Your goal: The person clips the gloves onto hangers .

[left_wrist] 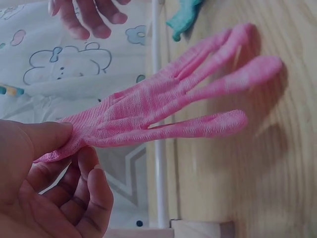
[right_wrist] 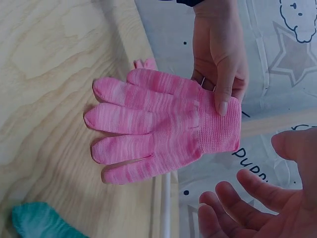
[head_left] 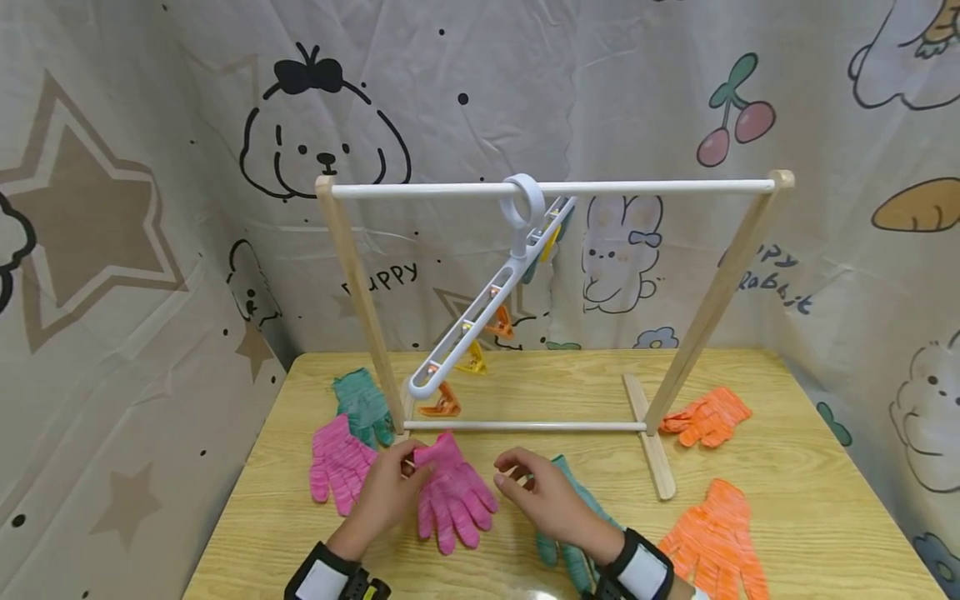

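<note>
My left hand pinches a pink knit glove by its cuff, thumb on top and fingers beneath. In the right wrist view the glove shows flat, with its fingers spread toward the table. My right hand hovers to the right of it, holding nothing, fingers loosely bent; in its own wrist view that hand is apart from the cuff. Under the right forearm lies a green glove, partly hidden. A second pink glove lies on the table left of the left hand, beside another green glove.
A wooden rack with white rods stands ahead. From its top rod hangs a white hanger with orange clips and yellow clips. Orange gloves lie at the right. A printed curtain encloses the table.
</note>
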A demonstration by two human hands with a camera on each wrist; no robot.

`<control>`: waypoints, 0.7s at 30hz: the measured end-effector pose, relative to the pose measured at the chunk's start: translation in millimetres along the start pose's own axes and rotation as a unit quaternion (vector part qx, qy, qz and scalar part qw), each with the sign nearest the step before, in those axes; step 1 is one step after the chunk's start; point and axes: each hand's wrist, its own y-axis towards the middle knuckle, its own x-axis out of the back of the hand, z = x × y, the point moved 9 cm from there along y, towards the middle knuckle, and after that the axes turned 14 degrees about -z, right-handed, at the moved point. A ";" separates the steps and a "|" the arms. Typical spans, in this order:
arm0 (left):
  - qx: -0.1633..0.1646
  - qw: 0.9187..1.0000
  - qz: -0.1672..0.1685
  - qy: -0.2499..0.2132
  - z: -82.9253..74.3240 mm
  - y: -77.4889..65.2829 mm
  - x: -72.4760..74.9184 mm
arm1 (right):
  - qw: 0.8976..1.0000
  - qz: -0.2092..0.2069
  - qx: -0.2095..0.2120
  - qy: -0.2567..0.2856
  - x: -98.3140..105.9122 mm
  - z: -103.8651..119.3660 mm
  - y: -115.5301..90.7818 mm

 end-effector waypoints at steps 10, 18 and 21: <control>0.000 1.000 -0.008 -0.007 -10.1 0.9 13.5 | 1.000 0.005 0.002 0.003 1.8 11.3 2.6; 0.002 1.000 -0.009 -0.003 -16.1 2.4 18.4 | 1.000 0.005 0.015 -0.002 3.9 23.1 4.6; -0.001 1.000 -0.010 -0.005 -19.3 3.0 20.0 | 1.000 0.002 0.027 0.002 5.3 29.9 6.0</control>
